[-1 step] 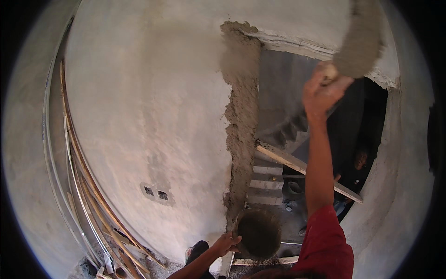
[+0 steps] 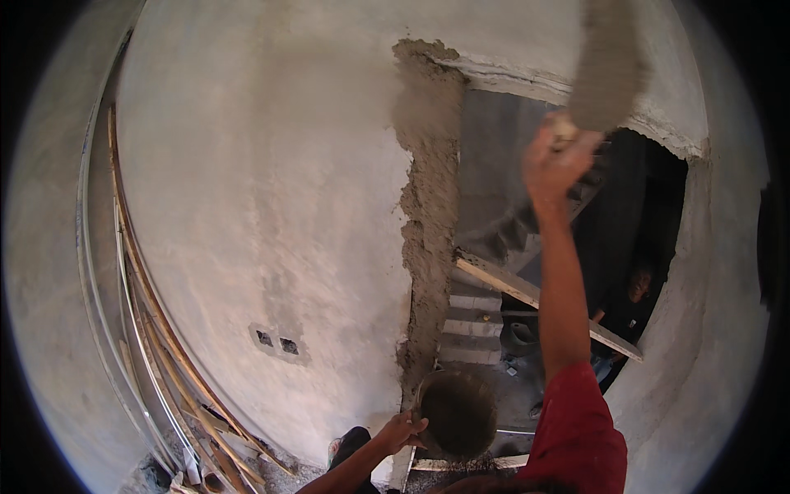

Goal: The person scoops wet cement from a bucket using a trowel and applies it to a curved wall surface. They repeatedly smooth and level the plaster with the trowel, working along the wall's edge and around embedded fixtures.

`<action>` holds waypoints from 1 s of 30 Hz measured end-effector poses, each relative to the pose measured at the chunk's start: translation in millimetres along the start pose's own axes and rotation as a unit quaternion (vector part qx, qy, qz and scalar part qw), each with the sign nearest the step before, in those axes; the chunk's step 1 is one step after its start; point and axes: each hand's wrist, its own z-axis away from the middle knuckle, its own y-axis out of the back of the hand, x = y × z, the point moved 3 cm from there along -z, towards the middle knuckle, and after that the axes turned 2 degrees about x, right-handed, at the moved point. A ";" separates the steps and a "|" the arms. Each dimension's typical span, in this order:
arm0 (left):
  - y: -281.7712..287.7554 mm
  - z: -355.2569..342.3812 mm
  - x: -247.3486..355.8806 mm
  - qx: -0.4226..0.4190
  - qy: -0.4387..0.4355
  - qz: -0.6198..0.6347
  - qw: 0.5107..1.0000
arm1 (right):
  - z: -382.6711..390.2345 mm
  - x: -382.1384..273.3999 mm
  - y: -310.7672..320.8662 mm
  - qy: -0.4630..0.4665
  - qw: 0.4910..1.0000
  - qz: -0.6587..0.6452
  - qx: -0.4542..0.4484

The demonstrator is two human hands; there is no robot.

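Observation:
My right hand (image 2: 558,165) is raised in front of the doorway top, closed on the wooden handle of a mortar-coated trowel (image 2: 605,70), whose blurred blade points upward over the wall above the opening. Down at the lower middle, my left hand (image 2: 403,432) grips the rim of a round bucket (image 2: 454,375) with dark mortar inside. Rough wet mortar (image 2: 428,189) runs up the doorway's left edge and around its upper corner, beside the pale plastered wall (image 2: 271,165).
Beyond the doorway (image 2: 625,189) are concrete steps (image 2: 471,325), a slanted board (image 2: 494,280) across the opening and a person in dark clothing (image 2: 625,309) at the right. Several long planks and pipes (image 2: 140,280) lean at the left. Two small square holes (image 2: 288,344) pierce the wall.
My right hand and the trowel have shifted a little to the left across the top of the opening. My left hand and the bucket are about where they were.

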 end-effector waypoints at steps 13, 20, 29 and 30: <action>9.9 24.0 -30.1 -0.004 0.069 -0.069 0.995 | 320.9 -117.9 254.9 -0.592 0.767 -0.030 -0.248; -8.1 31.4 -42.2 0.044 0.106 -0.210 0.971 | 352.2 -215.1 542.0 -0.772 0.564 0.256 -0.145; -23.7 6.5 -101.8 0.004 0.284 -0.028 0.958 | 290.7 -339.6 636.3 -0.772 0.379 0.460 -0.221; -28.7 -1.4 -102.6 -0.008 0.294 -0.030 0.955 | 287.5 -344.2 623.4 -0.753 0.378 0.485 -0.232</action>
